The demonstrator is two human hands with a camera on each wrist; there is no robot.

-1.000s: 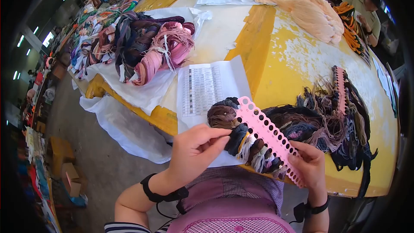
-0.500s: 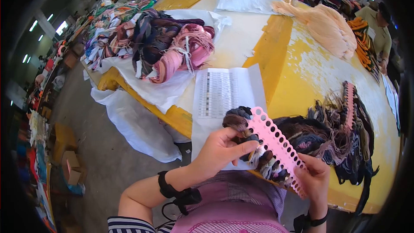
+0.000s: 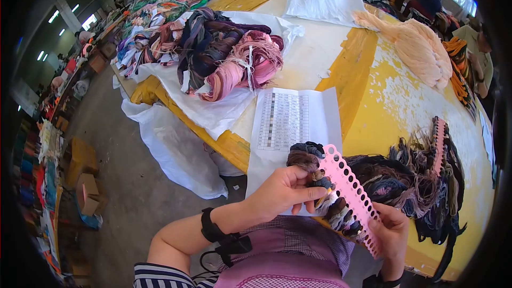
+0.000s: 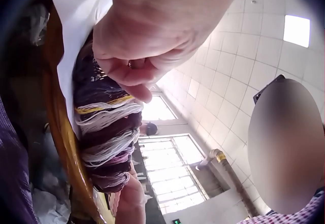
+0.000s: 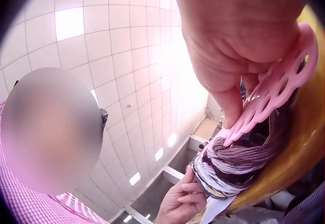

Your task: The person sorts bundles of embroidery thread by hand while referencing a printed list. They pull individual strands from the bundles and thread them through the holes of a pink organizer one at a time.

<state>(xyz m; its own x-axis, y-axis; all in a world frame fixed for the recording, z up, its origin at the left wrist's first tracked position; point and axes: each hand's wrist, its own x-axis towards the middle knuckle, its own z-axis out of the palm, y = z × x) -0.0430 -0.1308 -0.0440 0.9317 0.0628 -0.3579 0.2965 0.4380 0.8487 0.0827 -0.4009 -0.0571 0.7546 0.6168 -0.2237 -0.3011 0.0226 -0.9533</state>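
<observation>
A pink thread card with round holes along its edges slants over the table's front edge. My right hand grips its lower end, thumb on top. Hanks of embroidery thread in brown, dark blue, white and yellow hang looped from the card's left edge. At the upper hanks, my left hand pinches dark thread between thumb and curled fingers. In the left wrist view the yellow and white threads hang right beside those fingers. The right wrist view shows the pink card in the right hand's grip.
A printed chart sheet lies behind the card. To the right is a dark thread heap with a second pink card. Pink and dark skeins lie on white plastic, a peach skein at the back right. A person stands beyond.
The head view has swung, so the scene sits further right and lower. My left hand has gone from the thread with fingers extended to a closer pinch among the hanks. The right hand keeps its grip.
</observation>
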